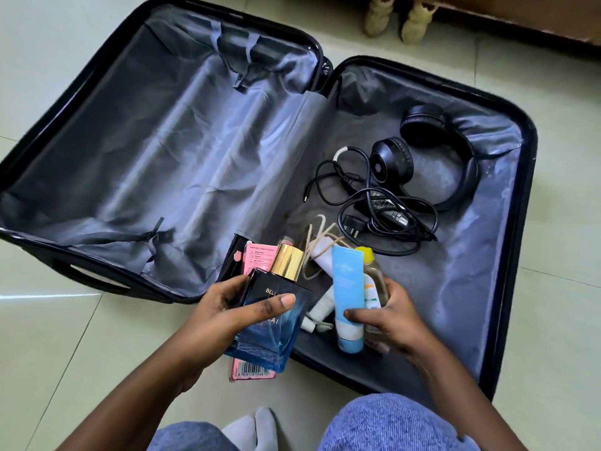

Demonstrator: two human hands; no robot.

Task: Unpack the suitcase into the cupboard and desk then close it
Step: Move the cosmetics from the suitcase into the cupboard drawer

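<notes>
Over the suitcase's [507, 288] near edge, the left hand [227, 310] grips a blue perfume bottle [270, 320] and the right hand [383, 314] clutches a blue tube [348, 288] with a clear bottle [374, 278]. Best lift both loads level; headphones [435, 157] and a charger [387, 216] lie beyond, still to unpack.
</notes>
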